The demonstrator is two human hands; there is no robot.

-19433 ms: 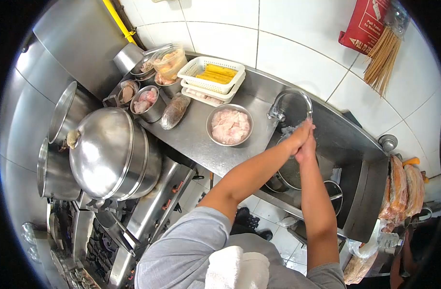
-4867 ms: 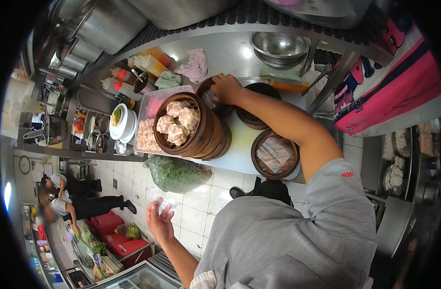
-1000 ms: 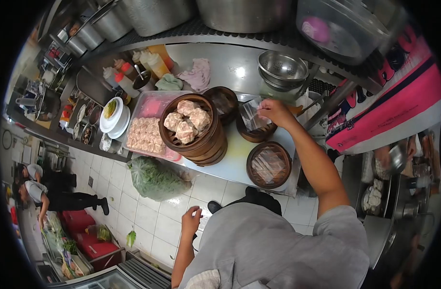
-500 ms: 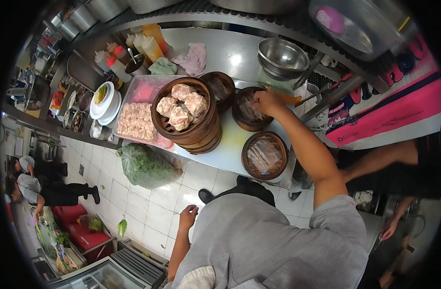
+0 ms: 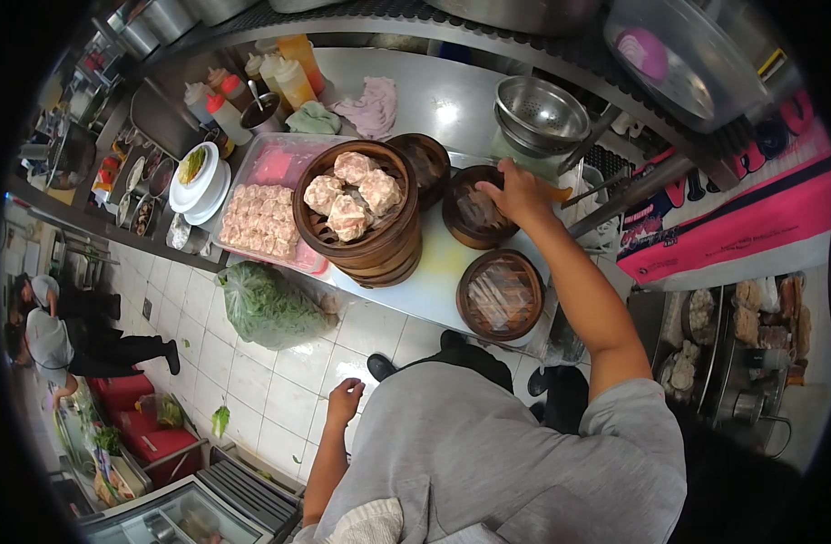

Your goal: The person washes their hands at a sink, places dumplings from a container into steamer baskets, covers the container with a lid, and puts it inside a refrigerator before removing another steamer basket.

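Note:
My right hand [image 5: 523, 197] is at the right rim of a small bamboo steamer basket [image 5: 477, 238], thumb and forefinger spread apart. A sheet of clear wrap or paper lies inside that basket. In front stands another bamboo steamer [image 5: 524, 325] lined with a similar sheet, and a third lined basket [image 5: 435, 166] sits behind. To the left, a taller stack of steamers [image 5: 379, 258] carries several raw dumplings [image 5: 347, 218] in its top tier. My left hand [image 5: 346, 396] hangs low by my side over the floor, its fingers curled with nothing visible in them.
Left of the stack is a tray of raw dumplings [image 5: 261, 218]. Behind are sauce bottles [image 5: 225, 113], cloths [image 5: 370, 107] and a metal colander [image 5: 542, 107]. A shelf [image 5: 488, 41] overhangs the counter. A bag of greens [image 5: 268, 308] stands below; co-workers [image 5: 51, 335] stand far left.
My right hand has opened from a pinch over the small steamer and shifted slightly right. A person at the right has moved mostly out of view. The left hand still hangs low.

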